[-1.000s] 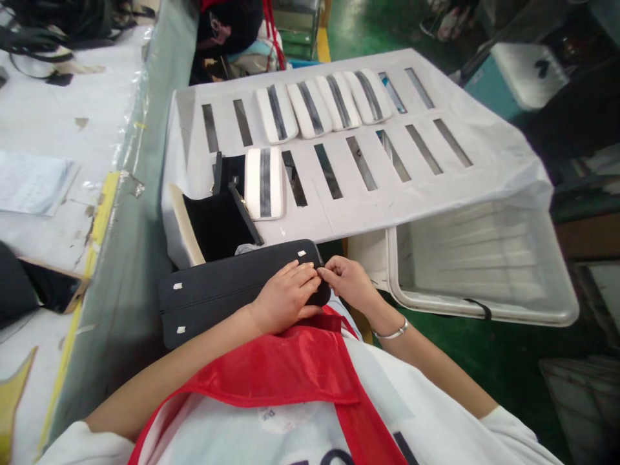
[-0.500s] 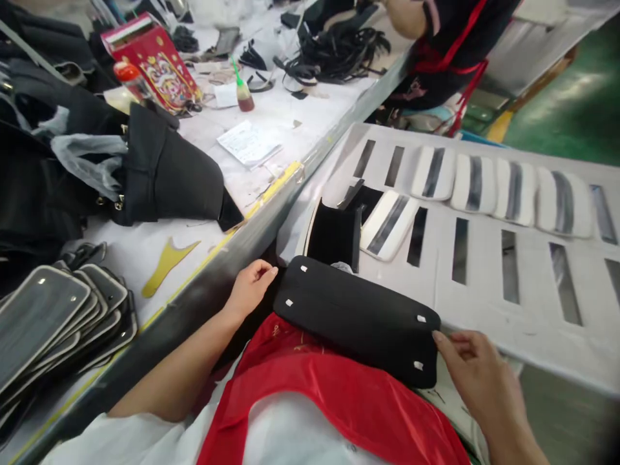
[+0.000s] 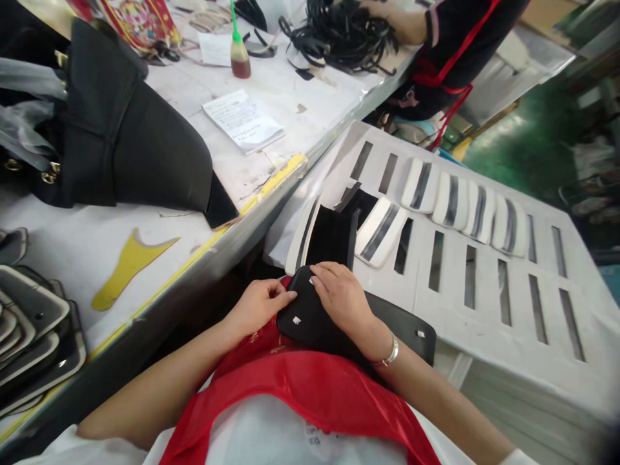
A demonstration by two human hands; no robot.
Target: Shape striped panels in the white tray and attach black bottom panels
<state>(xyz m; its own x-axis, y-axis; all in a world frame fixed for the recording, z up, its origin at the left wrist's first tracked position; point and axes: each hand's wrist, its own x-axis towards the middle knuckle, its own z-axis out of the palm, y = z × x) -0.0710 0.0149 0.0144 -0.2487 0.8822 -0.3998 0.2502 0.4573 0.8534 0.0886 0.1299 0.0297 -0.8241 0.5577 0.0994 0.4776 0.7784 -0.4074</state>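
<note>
A black rounded panel (image 3: 404,316), like a bag's base piece, lies across my lap with small white tabs near its corners. My left hand (image 3: 261,307) is closed at the panel's left end, thumb and forefinger pinched at the edge. My right hand (image 3: 343,298), with a bracelet on the wrist, reaches over the panel and grips its far left corner. Its fingertips are at a white tab (image 3: 311,280) there. Another white tab (image 3: 296,320) shows below, and one (image 3: 420,334) at the right end. The right forearm hides part of the panel.
On the right, a slotted white board (image 3: 450,310) carries several white padded pieces (image 3: 382,232) and a black folded piece (image 3: 330,236). The left table holds a black bag (image 3: 145,142), yellow template (image 3: 130,271), stacked panels (image 3: 39,349), paper (image 3: 242,123) and glue bottle (image 3: 239,58). A co-worker's arm (image 3: 402,22) handles black straps.
My right hand has left the panel's right end and moved across to its far left corner. My left hand has shifted slightly onto the left edge. The view has turned and moved closer.
</note>
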